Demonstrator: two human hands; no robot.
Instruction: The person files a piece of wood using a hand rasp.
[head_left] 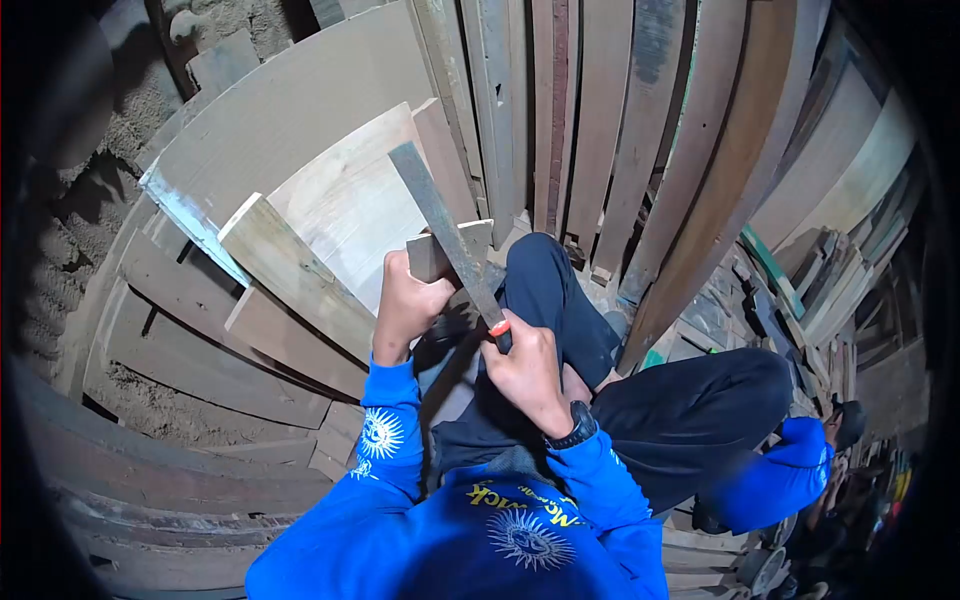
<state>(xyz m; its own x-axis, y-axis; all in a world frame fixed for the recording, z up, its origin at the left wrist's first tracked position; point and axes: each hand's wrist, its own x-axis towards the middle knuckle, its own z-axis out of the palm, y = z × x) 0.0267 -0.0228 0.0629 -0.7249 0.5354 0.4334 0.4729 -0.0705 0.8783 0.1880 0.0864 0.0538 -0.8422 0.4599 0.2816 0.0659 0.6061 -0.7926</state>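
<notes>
My right hand is closed round the dark handle of a long flat metal file, which has a red-orange band where the blade starts. The blade points up and to the left, crossing over a small brown wooden piece. My left hand grips that piece by its left end, thumb on the near side. Where the blade crosses the piece, the two seem to touch. Part of the piece is hidden behind the blade.
Long wooden boards lean upright ahead. Pale panels stand at the left. Wood offcuts are piled at the right. Another person in a blue top is at the lower right. My bent knee extends to the right.
</notes>
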